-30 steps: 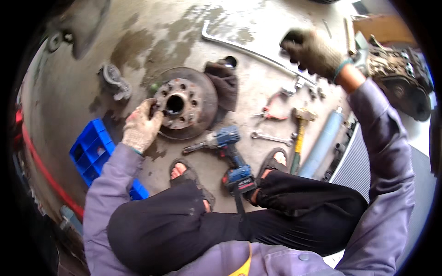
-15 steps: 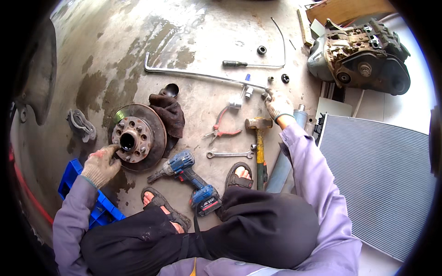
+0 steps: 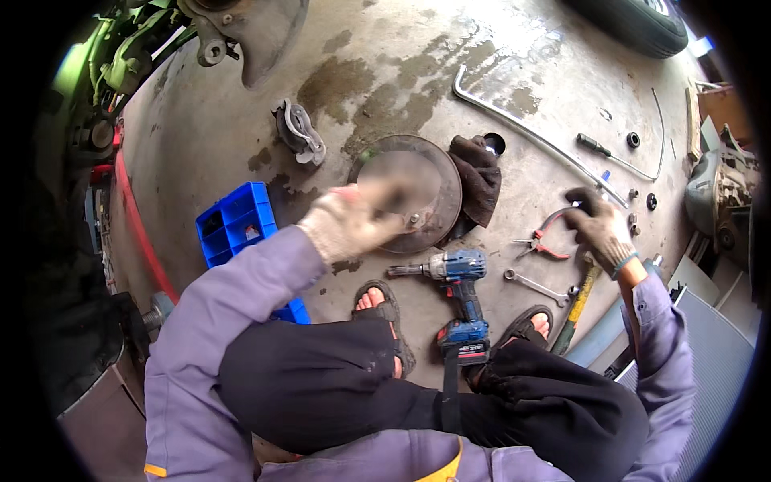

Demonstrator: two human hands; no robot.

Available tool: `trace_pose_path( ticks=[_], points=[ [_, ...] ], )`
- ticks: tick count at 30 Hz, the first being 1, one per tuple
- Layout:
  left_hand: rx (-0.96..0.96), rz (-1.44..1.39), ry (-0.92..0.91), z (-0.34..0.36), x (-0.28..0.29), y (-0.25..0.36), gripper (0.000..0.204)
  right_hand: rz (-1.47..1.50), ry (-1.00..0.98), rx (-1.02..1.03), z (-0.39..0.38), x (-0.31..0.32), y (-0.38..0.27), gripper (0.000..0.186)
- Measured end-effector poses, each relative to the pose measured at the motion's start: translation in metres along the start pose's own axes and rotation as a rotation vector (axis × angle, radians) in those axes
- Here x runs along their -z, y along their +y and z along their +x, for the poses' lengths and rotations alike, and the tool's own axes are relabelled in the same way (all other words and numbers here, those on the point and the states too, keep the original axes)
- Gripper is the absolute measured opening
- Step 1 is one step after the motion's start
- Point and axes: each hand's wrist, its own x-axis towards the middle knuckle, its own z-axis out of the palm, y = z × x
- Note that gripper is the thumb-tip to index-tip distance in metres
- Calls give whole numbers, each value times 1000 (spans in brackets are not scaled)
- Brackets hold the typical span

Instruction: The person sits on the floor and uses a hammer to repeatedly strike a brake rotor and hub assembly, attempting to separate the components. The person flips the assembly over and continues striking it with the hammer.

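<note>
Brake disc [image 3: 434, 221], one, flat on floor [image 3: 385, 88]. Left hand [image 3: 345, 225] over its hub side, motion-blurred; can't tell if it grips. Right hand [image 3: 601, 229] beside one pair of red-handled pliers [image 3: 548, 231], fingers partly bent; can't tell if pinching anything. One each: cordless impact wrench [image 3: 462, 301], combination wrench [image 3: 540, 285], hammer [image 3: 574, 313], long bent bar [image 3: 530, 132], dark rag [image 3: 475, 181]. Containers: one blue compartment tray [image 3: 263, 205], small reddish-white bit in one compartment, dark contents in another, unidentifiable. One round dark cup [image 3: 502, 149] by rag, inside unclear.
</note>
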Motion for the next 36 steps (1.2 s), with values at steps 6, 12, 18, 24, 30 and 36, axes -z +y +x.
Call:
trace_pose_path(
  ticks=[6, 12, 18, 24, 30, 36],
  points=[
    [-158, -112, -225, 22, -25, 75, 40, 201, -453, 160, -52, -76, -126, 58],
    [-96, 121, 168, -10, -34, -53, 33, 436, -410, 13, -56, -100, -101, 59],
    [321, 129, 39, -18, 0, -100, 38, 350, -416, -14, -71, -112, -94, 50],
    [351, 202, -73, -12, 1, -103, 37, 330, -462, -7, -75, -111, -94, 50],
    [320, 443, -151, -10, -4, -93, 35, 330, -472, -22, -70, -106, -92, 50],
    [202, 357, -98, -9, -3, -87, 52, 304, -478, 23, -66, -106, -86, 46]
  ],
)
